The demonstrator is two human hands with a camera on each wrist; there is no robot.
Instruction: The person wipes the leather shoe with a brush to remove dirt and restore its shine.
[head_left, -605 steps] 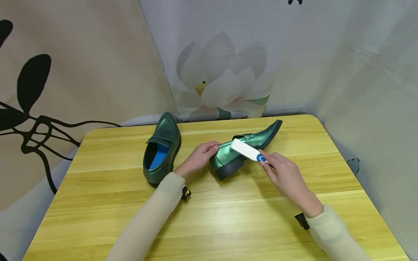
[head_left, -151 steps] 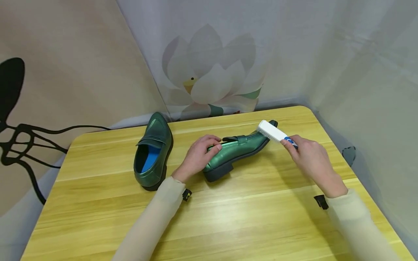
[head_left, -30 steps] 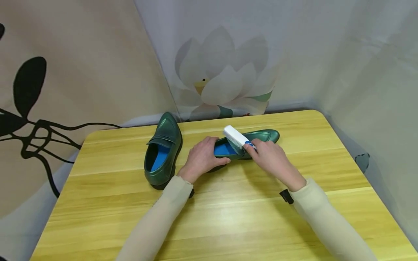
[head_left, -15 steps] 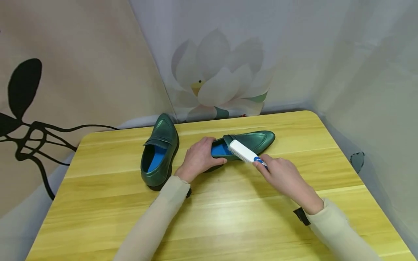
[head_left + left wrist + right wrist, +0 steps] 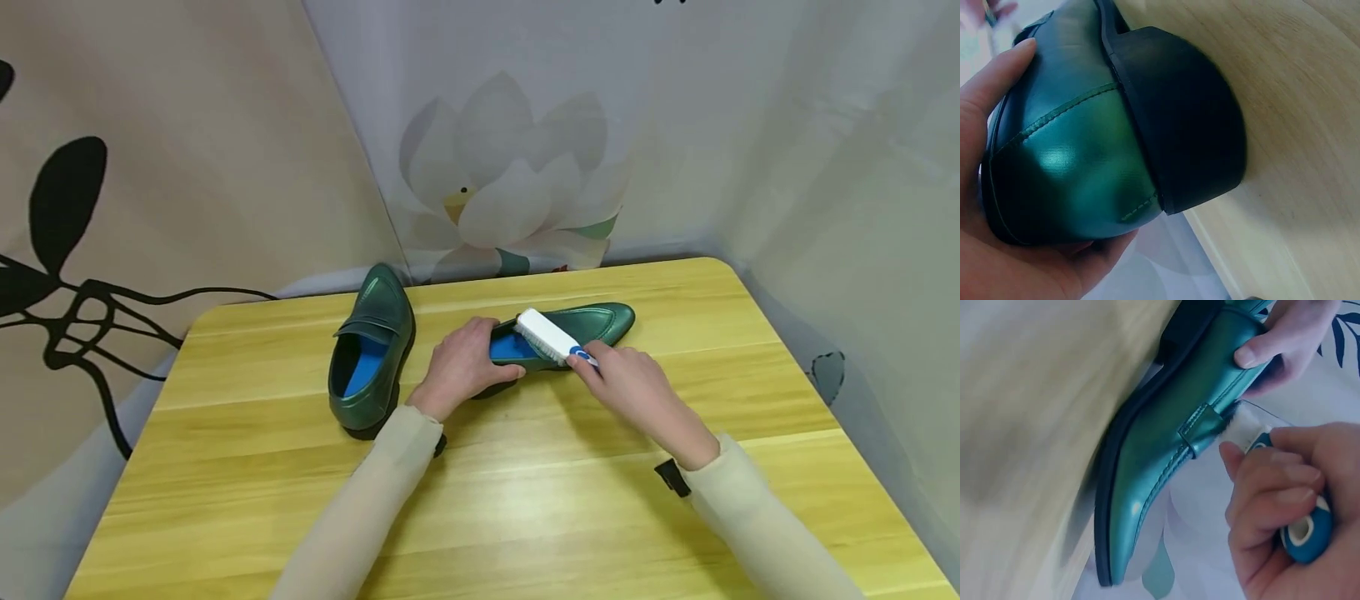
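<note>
A green loafer [image 5: 592,323] with a blue insole and black sole lies near the table's middle, toe pointing right. My left hand [image 5: 467,364] grips it round the heel; in the left wrist view the thumb [image 5: 1007,72] lies along the collar of the shoe, above the black heel block [image 5: 1179,119]. My right hand [image 5: 630,385] holds a white brush [image 5: 546,333] by its blue-and-white handle [image 5: 1310,531]. The bristles [image 5: 1244,428] touch the loafer at its strap, by the shoe's opening. Part of the loafer's heel is hidden behind my left hand in the head view.
A second green loafer [image 5: 372,354] stands to the left of my left hand, toe toward the back. The wooden table [image 5: 510,517] has its back edge close to a printed curtain [image 5: 510,150] with a flower pattern.
Earlier the loafer was tilted on its side and the brush was at its toe; now it sits more upright. Over the last second the brush has moved back and forth over the strap.
</note>
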